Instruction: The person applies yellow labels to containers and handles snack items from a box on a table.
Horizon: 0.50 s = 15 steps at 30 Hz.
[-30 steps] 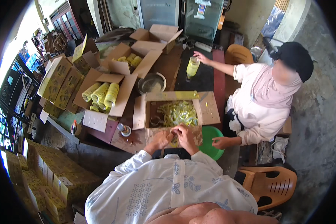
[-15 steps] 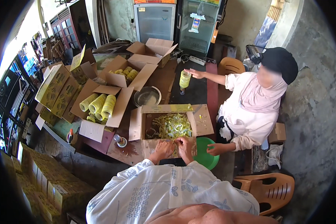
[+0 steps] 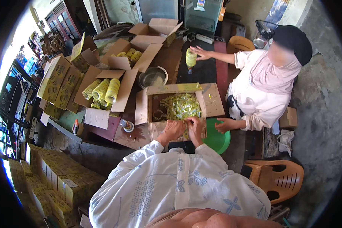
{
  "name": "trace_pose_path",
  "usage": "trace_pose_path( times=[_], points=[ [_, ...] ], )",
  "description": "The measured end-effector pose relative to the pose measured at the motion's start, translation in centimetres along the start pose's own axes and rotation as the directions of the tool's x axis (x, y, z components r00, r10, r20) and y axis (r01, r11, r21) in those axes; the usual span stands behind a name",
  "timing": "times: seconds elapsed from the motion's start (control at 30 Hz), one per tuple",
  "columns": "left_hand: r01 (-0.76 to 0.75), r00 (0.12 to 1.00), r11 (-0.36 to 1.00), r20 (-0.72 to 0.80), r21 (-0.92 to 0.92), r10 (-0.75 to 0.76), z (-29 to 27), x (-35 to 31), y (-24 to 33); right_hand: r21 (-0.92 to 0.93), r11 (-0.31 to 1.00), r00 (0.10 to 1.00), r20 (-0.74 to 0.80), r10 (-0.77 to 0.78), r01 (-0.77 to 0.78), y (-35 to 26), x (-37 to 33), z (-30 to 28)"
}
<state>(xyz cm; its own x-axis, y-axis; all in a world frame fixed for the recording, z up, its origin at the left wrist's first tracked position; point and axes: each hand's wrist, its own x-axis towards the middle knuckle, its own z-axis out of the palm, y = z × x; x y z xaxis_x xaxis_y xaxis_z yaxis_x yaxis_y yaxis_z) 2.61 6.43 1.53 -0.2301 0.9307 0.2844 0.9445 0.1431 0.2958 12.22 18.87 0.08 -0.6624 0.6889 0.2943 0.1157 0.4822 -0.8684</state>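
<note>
My left hand (image 3: 172,130) and my right hand (image 3: 195,128) are side by side over the near side of an open cardboard box (image 3: 212,99). Fingers of both are bent and pinched close together, on something too small to make out. Just beyond them, a tangled heap of yellow-green strips (image 3: 182,106) lies inside the box. To the right, a green plastic basin (image 3: 221,142) stands against the box, partly covered by a co-worker's hand (image 3: 225,124). That person's other hand (image 3: 202,52) touches a stack of pale yellow rings (image 3: 191,59) standing on a bottle-like support (image 3: 190,70).
At the left, an open carton (image 3: 125,97) holds several ring stacks (image 3: 112,91); another carton (image 3: 148,53) stands behind it. A metal bowl (image 3: 141,80) and a small jar (image 3: 126,125) sit between the boxes. Yellow cartons (image 3: 70,186) are piled low left; an orange chair (image 3: 292,178) stands right.
The whole scene has shifted upward in the picture as my head moved. My hands stay at the box's near side with fingers still pinched. The co-worker's hand remains at the ring stack.
</note>
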Motion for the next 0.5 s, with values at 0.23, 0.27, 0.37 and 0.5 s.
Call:
trace_pose_path(
  times=[0.23, 0.27, 0.37, 0.5],
  points=[
    [0.157, 0.987, 0.982, -0.017, -0.107, -0.160, -0.4, 0.0, 0.9, -0.019, 1.000, 0.999, -0.029, -0.021, 0.021, -0.1, -0.2, 0.3],
    [0.170, 0.985, 0.983, 0.040, -0.062, -0.168, -0.6, 0.0, 1.1, -0.021, 0.999, 0.999, -0.037, -0.025, 0.024, 0.4, -0.4, 0.4],
    [0.100, 0.995, 0.995, 0.002, -0.007, -0.100, 0.1, -0.8, 0.6, -0.023, 1.000, 1.000, -0.017, 0.012, -0.012, 0.2, -0.6, 1.0],
    [0.043, 0.997, 0.998, 0.064, 0.049, -0.046, 0.0, -1.0, 0.4, -0.061, 0.998, 1.000, -0.008, 0.022, -0.022, 0.0, -0.5, 1.1]
  ],
)
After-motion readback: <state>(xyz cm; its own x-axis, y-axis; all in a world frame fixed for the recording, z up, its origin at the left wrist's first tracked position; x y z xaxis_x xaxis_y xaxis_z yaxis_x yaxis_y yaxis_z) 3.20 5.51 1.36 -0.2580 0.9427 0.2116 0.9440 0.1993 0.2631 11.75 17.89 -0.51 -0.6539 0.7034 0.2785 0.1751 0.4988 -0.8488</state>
